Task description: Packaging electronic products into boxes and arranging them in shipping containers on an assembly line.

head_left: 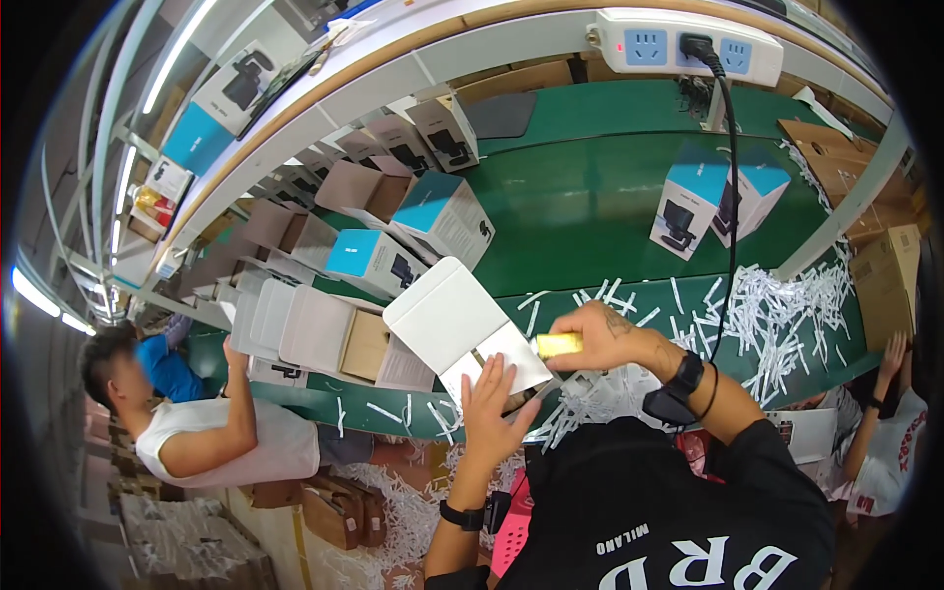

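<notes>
An opened white box (447,313) with its lid raised lies in front of me at the table's near edge. My left hand (494,408) rests on its near part, fingers spread and pressing on the white surface. My right hand (602,336) is closed around a small yellow object (560,344) at the box's right side; its exact kind I cannot make out. White paper strips (600,403) lie under and beside my right forearm.
Open cartons (329,339) and blue-topped printed boxes (447,218) crowd the left. Two more boxes (688,202) stand at right. A black cable (733,197) hangs from a power strip (688,47). Shredded paper (787,315) is heaped at right. Co-workers (211,433) are on both sides.
</notes>
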### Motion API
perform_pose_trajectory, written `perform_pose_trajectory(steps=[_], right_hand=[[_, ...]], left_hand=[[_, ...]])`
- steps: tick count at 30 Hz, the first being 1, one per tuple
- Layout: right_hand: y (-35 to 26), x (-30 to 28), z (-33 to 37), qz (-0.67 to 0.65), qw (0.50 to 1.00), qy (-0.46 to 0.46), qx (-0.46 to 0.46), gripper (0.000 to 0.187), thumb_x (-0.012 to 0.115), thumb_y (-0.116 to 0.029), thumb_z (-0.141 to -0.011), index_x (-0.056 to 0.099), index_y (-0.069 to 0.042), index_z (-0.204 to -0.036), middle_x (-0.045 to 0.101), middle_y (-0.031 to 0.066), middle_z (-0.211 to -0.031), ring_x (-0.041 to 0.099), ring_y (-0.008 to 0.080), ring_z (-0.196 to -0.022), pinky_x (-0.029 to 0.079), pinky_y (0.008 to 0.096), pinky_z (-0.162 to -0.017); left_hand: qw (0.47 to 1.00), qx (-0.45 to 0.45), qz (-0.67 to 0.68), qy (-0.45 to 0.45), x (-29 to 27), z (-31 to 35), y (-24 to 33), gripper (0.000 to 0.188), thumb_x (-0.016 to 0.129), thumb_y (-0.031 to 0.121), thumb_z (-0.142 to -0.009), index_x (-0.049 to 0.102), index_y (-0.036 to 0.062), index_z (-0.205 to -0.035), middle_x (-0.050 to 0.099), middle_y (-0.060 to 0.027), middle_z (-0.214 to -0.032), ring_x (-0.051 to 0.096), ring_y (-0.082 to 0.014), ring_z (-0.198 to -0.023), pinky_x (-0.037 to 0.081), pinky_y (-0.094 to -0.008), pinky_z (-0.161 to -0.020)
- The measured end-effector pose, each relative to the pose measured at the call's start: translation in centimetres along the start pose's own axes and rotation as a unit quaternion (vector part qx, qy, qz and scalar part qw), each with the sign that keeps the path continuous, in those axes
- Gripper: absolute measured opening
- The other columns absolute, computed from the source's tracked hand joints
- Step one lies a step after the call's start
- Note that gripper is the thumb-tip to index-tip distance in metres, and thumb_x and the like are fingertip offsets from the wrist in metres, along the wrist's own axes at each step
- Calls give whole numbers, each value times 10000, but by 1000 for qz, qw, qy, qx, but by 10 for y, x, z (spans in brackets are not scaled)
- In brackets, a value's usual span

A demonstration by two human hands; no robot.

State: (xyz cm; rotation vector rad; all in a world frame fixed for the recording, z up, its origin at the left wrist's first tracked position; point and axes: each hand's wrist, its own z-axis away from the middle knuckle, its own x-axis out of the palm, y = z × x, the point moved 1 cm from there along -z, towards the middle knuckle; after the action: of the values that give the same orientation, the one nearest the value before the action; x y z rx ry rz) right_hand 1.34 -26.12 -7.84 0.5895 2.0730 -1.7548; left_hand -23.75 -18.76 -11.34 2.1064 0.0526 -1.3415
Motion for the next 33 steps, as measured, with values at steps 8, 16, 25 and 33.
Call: perform_pose_trajectory(steps=[8, 16, 25, 33], right_hand=[[-40, 17, 15, -1, 999, -18, -31, 359, 785, -387, -813, 732, -70, -973, 706, 153, -769, 698, 356, -748, 546, 421, -681], [-33, 28, 9, -6, 999, 36, -19, 387, 747, -378, -850, 737, -86, -1104, 723, 173, -835, 702, 376, -782, 561, 428, -737], [-48, 56, -24, 122, 989, 1, -79, 365, 722, -287, -903, 707, -52, -1182, 729, 172, -848, 713, 276, -707, 551, 352, -667], [-34, 58, -29, -6, 996, 50, 70, 258, 617, -223, -958, 727, -38, -1100, 717, 152, -829, 680, 249, -724, 535, 349, -675]], left_hand=[[930, -132, 326, 107, -22, -16, 42, 261, 739, 139, -904, 729, -22, -1109, 737, -161, -1088, 691, -198, -1023, 510, -360, -946], [942, -252, 212, 64, -78, 57, 6, 143, 765, 89, -866, 753, -25, -953, 740, -134, -960, 690, -171, -822, 539, -314, -707], [967, -138, -69, 204, -50, 72, -3, 493, 778, 145, -808, 645, -15, -1255, 677, -236, -1190, 663, -423, -1081, 534, -465, -909], [985, -53, -110, 119, 14, 14, 29, 611, 717, 194, -833, 537, -87, -1344, 516, -268, -1423, 433, -395, -1402, 389, -487, -1132]])
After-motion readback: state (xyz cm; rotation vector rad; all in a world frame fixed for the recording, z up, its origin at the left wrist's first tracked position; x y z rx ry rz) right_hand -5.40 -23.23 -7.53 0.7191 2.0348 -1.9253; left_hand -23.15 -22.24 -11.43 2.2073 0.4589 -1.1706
